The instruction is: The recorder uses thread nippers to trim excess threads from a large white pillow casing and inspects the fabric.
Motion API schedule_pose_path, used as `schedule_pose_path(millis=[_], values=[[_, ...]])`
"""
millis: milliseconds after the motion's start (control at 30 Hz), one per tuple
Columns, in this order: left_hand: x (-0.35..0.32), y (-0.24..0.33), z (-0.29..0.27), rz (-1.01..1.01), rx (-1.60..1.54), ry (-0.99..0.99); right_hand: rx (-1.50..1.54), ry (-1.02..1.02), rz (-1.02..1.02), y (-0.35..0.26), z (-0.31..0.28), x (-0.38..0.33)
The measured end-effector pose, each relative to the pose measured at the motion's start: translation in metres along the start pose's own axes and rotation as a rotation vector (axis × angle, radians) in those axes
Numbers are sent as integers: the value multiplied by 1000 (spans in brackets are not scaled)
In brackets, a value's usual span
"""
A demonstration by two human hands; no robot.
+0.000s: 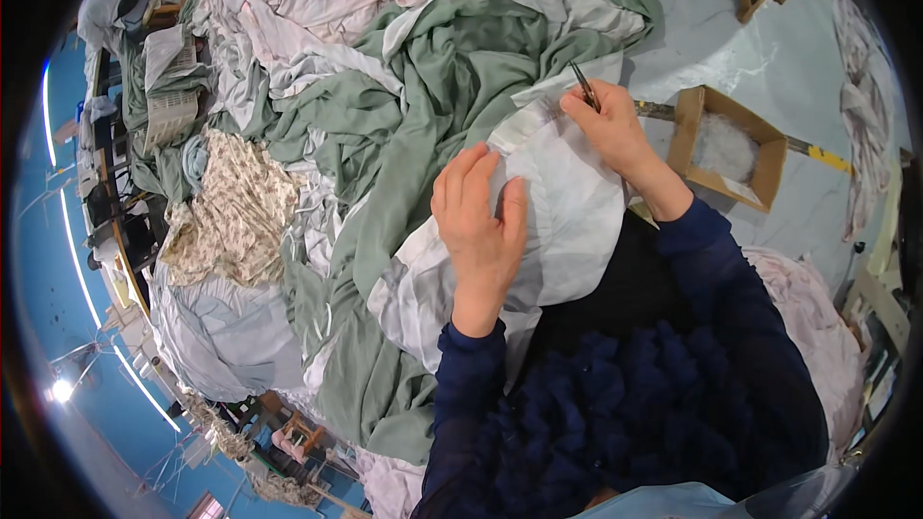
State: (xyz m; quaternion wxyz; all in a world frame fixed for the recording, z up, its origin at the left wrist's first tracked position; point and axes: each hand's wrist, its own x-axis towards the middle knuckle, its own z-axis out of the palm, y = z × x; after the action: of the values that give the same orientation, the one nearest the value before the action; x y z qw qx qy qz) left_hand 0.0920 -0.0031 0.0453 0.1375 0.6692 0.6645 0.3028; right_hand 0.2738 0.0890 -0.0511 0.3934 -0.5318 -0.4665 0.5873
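On the person's lap lay a white cloth, and the left hand rested flat on it with fingers spread open. At one o'clock from that hand, the right hand pinched a pair of dark tweezers at the cloth's upper edge. Green fabric lay heaped at eleven o'clock, and a cardboard box sat at three o'clock of the right hand.
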Motion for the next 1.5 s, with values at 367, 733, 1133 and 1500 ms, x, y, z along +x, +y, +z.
schedule_pose_path(millis=[367, 733, 1133, 1500], values=[[64, 19, 34, 152, 184, -223, 34, -58, -156, -50, -2, -15], [48, -3, -4, -251, -297, 167, 13, 210, -102, -20, -64, 0], [-15, -51, -41, -622, -424, -95, -118, 45, -36, 20, -51, 10], [-31, -58, -90, -725, -448, -339, -303, -143, -17, 75, -99, 61]])
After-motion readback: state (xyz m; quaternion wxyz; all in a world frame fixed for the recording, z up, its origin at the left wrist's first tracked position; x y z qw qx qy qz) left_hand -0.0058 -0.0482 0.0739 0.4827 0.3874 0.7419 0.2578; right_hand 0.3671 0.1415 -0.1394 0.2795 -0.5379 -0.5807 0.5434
